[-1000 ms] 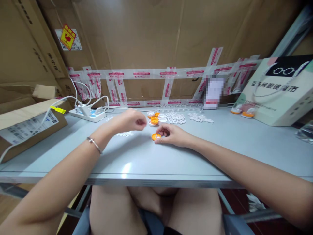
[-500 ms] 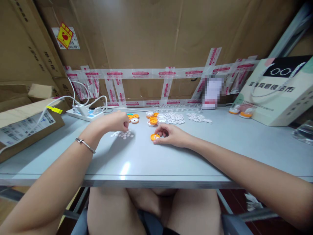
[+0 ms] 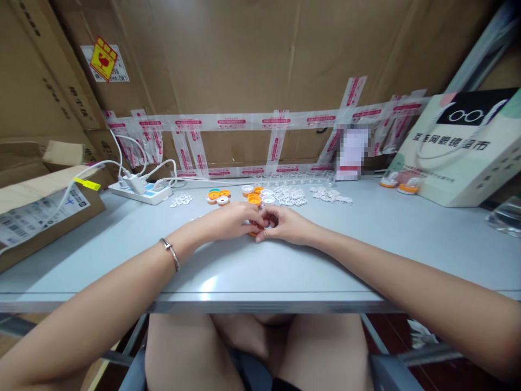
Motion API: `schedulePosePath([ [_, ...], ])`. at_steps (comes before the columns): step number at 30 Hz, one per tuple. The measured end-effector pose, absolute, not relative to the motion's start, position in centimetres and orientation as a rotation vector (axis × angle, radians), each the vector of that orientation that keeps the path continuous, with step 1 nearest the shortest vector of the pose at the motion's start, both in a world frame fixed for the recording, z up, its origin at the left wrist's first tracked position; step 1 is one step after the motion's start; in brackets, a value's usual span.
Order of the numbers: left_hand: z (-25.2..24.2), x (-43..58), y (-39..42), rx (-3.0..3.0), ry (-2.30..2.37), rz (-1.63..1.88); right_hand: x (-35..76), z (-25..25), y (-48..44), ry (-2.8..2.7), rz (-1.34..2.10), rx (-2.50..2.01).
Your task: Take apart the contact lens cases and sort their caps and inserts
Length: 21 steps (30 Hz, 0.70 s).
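In the head view, my right hand (image 3: 287, 224) grips the edge of an orange round cap (image 3: 253, 234) on the table, thumb in front and fingers behind. My left hand (image 3: 236, 220) reaches over that cap with its fingers bunched, close against the right fingertips. Whatever is in the left fingers is hidden, and most of the cap is covered. Just behind the hands sit orange and white round caps (image 3: 254, 200). Farther left is a small group of orange, white and green caps (image 3: 222, 200).
Small white discs (image 3: 181, 200) lie near a power strip (image 3: 157, 194) with plugs and cables. White small parts (image 3: 288, 195) are heaped at the back. A pixelated upright object (image 3: 352, 153) and a paper bag (image 3: 451, 152) stand right. An opened carton (image 3: 49, 206) is on the left.
My left hand has moved right, from above the pile of white discs to the orange cap. The right hand stays on the cap, now partly covered by the left.
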<state>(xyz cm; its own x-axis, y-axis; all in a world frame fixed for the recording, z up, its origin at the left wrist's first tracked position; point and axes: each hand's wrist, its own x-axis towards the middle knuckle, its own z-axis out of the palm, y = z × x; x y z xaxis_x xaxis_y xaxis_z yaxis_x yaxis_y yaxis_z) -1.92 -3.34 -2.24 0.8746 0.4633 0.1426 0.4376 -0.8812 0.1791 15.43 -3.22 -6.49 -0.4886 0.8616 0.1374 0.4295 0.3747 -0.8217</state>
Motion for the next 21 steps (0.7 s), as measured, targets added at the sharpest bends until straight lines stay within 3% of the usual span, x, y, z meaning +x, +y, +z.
schedulePosePath([
  [9,-2.4,-2.0,-3.3,3.04,0.6,0.346,15.4,-6.5,-3.2,-2.055,1.033,-1.108],
  [15,0.2,-4.7,-2.8,2.923,0.898,0.478,15.4,-6.2,-3.6,-2.054,0.986,-1.165],
  [21,2.5,-9.0,-2.1,2.649,1.588,-0.185,15.4,-6.0,-3.6,-2.064,0.984,-1.213],
])
